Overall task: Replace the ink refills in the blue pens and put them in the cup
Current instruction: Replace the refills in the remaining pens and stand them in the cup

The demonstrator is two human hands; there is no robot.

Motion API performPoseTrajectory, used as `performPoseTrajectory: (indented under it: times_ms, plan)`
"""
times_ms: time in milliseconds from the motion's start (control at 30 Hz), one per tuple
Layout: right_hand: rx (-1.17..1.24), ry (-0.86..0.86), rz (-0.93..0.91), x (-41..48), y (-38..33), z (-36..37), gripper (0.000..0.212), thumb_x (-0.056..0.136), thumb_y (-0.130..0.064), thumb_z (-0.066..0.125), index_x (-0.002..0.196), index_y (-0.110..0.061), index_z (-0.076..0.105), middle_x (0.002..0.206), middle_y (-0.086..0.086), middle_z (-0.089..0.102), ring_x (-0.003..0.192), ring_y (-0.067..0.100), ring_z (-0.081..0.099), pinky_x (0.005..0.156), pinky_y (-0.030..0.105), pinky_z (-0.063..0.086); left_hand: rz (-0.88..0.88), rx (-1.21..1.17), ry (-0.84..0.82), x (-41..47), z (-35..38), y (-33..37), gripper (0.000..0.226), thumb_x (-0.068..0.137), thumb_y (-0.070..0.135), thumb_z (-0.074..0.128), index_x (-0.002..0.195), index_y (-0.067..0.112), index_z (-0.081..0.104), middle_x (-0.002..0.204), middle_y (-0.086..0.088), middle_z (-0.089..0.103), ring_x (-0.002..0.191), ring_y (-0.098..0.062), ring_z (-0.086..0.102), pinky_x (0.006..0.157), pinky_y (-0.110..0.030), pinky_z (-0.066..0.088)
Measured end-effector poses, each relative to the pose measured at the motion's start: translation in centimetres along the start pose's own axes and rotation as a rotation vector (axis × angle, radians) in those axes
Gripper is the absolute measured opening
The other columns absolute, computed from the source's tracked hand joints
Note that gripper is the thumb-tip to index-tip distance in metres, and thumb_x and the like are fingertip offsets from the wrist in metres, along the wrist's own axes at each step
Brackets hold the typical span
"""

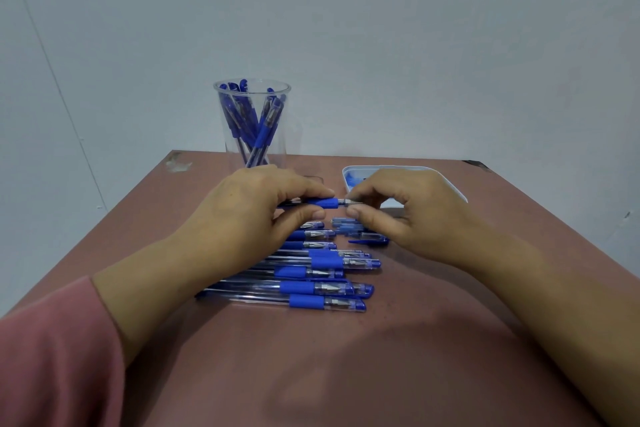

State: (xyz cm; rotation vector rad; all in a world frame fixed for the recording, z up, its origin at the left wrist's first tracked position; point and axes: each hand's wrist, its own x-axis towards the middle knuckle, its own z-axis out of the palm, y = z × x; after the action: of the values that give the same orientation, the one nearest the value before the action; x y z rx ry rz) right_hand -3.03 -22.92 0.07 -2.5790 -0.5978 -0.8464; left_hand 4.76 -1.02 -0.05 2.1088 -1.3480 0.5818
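Blue-gripped clear plastic pen (323,203) lies level above the reddish-brown table (433,340), held between both hands. The left hand (256,208) curls round its blue rubber grip, and the right hand (405,211) pinches its metal tip between thumb and forefinger. Below them a row of capped blue pens (311,274) lies side by side on the table, with loose blue caps (369,238) just beside. A tall clear plastic cup (252,121) holding blue pens stands behind the left hand, and a white shallow tray (381,167) sits behind the right.
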Motion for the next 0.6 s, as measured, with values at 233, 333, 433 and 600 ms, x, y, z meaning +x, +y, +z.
performPoseTrajectory:
  times_ms: [233,333,433,600]
  plan:
    - [-0.033,0.041,-0.058,0.21,-0.27,-0.08,0.010,0.085,-0.019,0.069,0.092,-0.012,0.070,0.079,-0.005,0.066,0.075,0.006,0.058,0.070,0.013,0.045,0.023,-0.007,0.008,-0.01,-0.02,0.00,0.029,0.084,0.035,0.065,0.112,0.035,0.070,0.080,0.044,0.045,0.080,0.012,0.053,0.072,-0.016,0.045]
    - [-0.017,0.034,-0.037,0.15,-0.23,-0.12,0.013,0.086,-0.023,0.069,0.095,-0.014,0.070,0.080,-0.005,0.066,0.075,0.005,0.058,0.070,0.011,0.044,0.030,0.001,0.019,0.00,-0.04,-0.02,0.028,0.084,0.033,0.067,0.112,0.034,0.070,0.081,0.043,0.045,0.078,0.011,0.053,0.072,-0.016,0.045]
    - [0.004,0.058,-0.055,0.20,-0.34,-0.19,0.019,0.084,-0.028,0.072,0.098,-0.016,0.069,0.083,-0.006,0.067,0.077,0.004,0.060,0.072,0.013,0.048,0.031,0.000,0.020,-0.01,-0.04,0.11,0.028,0.084,0.032,0.067,0.112,0.034,0.070,0.081,0.043,0.044,0.078,0.008,0.053,0.072,-0.016,0.045]
    - [0.004,0.052,-0.054,0.27,-0.49,-0.09,0.010,0.085,-0.020,0.071,0.091,-0.012,0.070,0.080,-0.005,0.067,0.076,0.006,0.059,0.070,0.011,0.045,0.044,0.010,0.020,-0.02,0.01,0.28,0.029,0.083,0.027,0.070,0.111,0.033,0.071,0.080,0.041,0.045,0.076,-0.002,0.057,0.068,-0.022,0.051]
